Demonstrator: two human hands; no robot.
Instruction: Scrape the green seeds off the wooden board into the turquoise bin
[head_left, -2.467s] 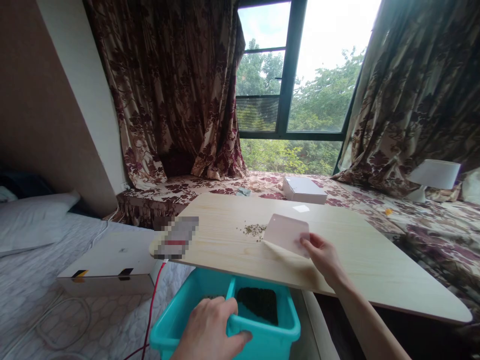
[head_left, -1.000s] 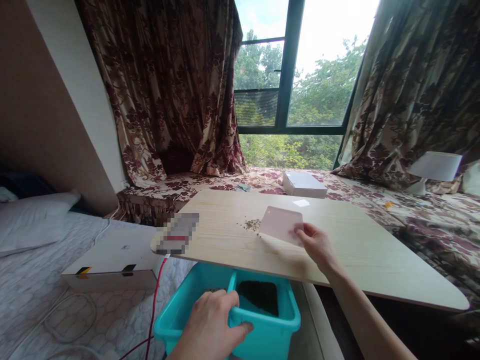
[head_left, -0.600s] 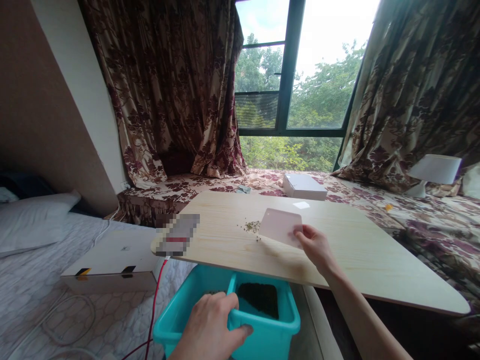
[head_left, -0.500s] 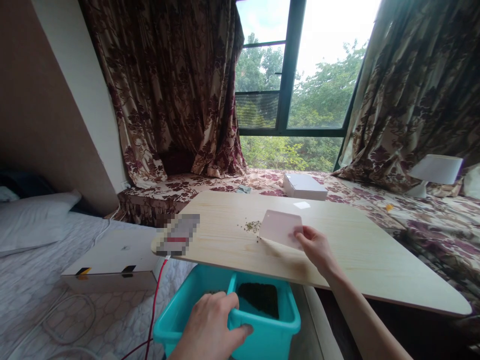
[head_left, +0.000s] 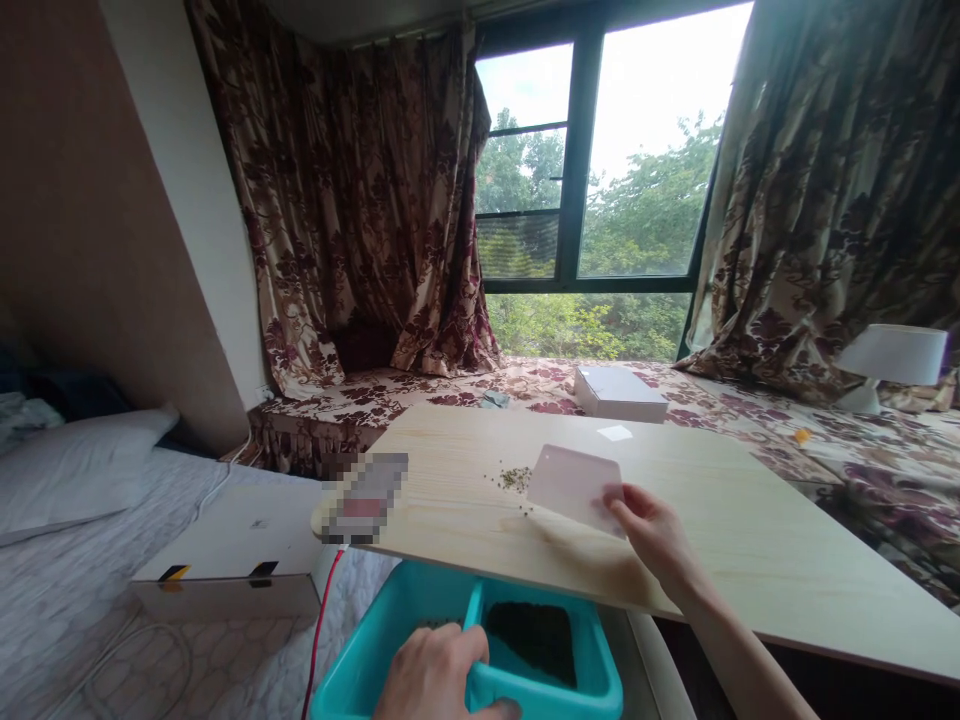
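Note:
My right hand (head_left: pixel 654 535) pinches a thin white plastic card (head_left: pixel 574 485) whose lower edge rests on the light wooden table (head_left: pixel 720 520). Just left of the card lies a small heap of greenish grains (head_left: pixel 514 477). My left hand (head_left: pixel 442 677) grips the rim and centre divider of a teal plastic bin (head_left: pixel 600 668) held below the table's near edge. The bin's right compartment holds dark grains (head_left: pixel 536 637).
A blurred-out object (head_left: pixel 365 497) sits at the table's left corner with a red cable (head_left: pixel 321 625) hanging below. A white box (head_left: pixel 619 391) rests on the floral window seat. A white carton (head_left: pixel 232 550) lies on the bed at left. A white lamp (head_left: pixel 887 362) stands at right.
The view has tilted up a little, so the bin sits lower in frame. The card has stayed beside the grains, and my left hand keeps its grip on the bin.

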